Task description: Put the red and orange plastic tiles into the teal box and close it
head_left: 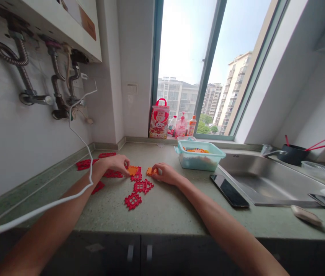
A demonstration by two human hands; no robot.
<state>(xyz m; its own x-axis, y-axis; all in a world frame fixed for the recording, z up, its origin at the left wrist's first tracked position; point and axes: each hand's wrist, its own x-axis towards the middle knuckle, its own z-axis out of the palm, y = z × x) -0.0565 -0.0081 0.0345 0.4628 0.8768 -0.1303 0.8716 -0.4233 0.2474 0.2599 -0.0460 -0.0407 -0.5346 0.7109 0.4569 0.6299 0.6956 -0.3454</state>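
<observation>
Above the counter, my left hand [118, 165] is closed with its fingertips on the edge of an orange interlocking tile [133, 170], which lies over a red tile [136, 176]. My right hand [164, 174] pinches a smaller orange interlocking piece [150, 171] a short way to the right. In front of the hands lie a red window-shaped tile [139, 186] and, nearer me, another red window tile [133, 201]. More red pieces [84, 165] rest to the left, some partly hidden behind my left wrist.
A teal plastic box [199, 159] holding colourful pieces stands to the right, with a phone [229, 191] in front of it. Beyond are a steel sink [260, 174] and a soap bar [306, 215]. A white cable [74, 195] hangs across my left arm. Bottles [181, 125] line the sill.
</observation>
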